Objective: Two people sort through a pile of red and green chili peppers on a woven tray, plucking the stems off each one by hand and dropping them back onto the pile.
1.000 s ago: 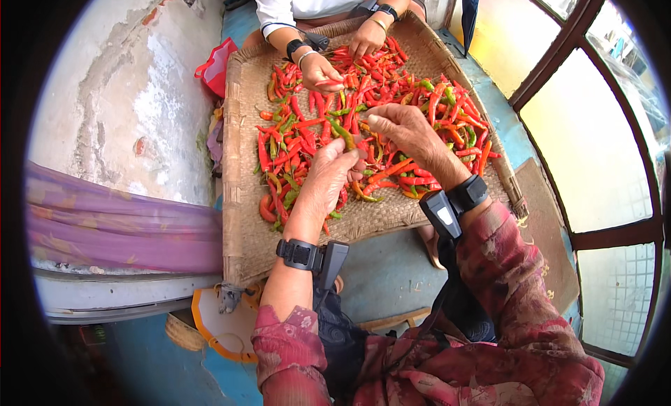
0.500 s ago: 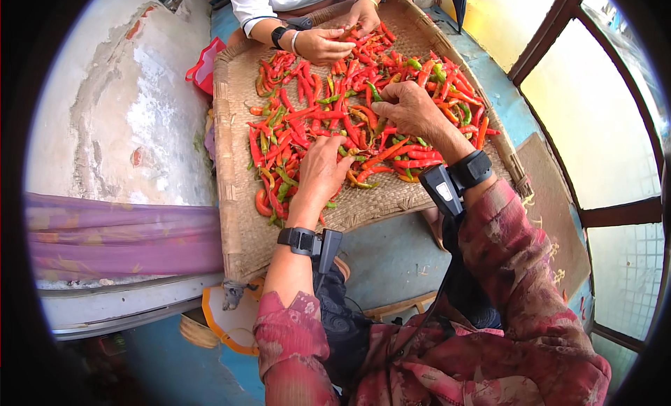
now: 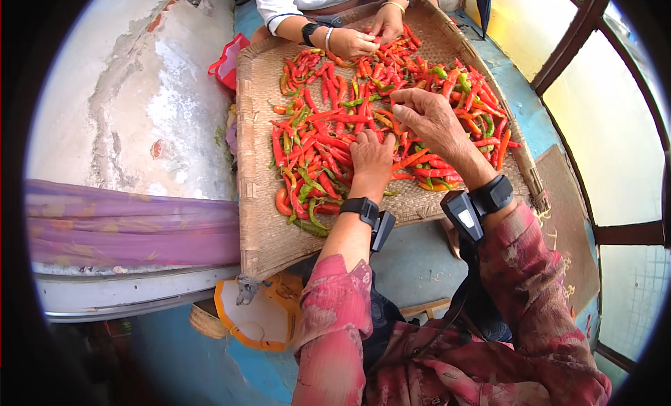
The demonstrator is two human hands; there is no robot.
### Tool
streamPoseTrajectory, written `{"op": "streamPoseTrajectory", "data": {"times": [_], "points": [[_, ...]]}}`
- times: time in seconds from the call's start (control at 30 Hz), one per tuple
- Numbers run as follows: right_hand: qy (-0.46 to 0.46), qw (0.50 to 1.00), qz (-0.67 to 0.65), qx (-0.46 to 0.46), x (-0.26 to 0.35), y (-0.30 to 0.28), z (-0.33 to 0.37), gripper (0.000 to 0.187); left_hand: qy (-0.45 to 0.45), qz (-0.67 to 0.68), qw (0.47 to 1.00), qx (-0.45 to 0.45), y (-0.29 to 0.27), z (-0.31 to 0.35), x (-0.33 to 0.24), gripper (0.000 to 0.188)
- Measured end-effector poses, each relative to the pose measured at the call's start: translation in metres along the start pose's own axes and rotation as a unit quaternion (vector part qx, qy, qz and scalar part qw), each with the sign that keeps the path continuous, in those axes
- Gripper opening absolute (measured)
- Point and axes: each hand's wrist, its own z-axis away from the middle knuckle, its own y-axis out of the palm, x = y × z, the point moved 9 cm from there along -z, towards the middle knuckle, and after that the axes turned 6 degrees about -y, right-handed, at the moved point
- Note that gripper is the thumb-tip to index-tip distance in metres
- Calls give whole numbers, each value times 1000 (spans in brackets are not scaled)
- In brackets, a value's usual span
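Note:
A heap of red, orange and green chili peppers is spread over a large woven tray. My left hand rests palm down on the heap's middle, fingers slightly apart and touching peppers; its fingertips are partly sunk among them. Just to its right and farther up, my right hand hovers over the peppers with bent fingers. A small gap shows between its thumb and forefinger, and I see no pepper in it. Both of my wrists wear black straps with small boxes.
Across the tray, a person's hands meet over the far peppers. A red bag stands by the peeling wall at left. An orange-rimmed white container sits on the blue floor below the tray. Framed windows line the right side.
My left hand has moved right and slightly away over the heap. The green pepper that showed at my right fingertips is no longer visible there. The whole view has shifted slightly.

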Motion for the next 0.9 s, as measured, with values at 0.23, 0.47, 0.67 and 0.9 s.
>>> {"op": "streamPoseTrajectory", "data": {"times": [0.23, 0.47, 0.67, 0.9], "points": [[8, 1000, 10, 18, 10, 4, 0, 26, -4, 15, 997, 69, 1, 7, 17, 30], [7, 999, 26, 30, 1, 6, -1, 24, -80, 252, 964, -15, -66, 14, 67, 22], [-47, 984, 114, 128, 7, 48, 4, 29, -207, 670, 712, -16, -64, 31, 131, 13], [95, 986, -35, 131, -13, 82, 8, 49, -179, 838, 514, 33, -78, 42, 123, 27]]}}
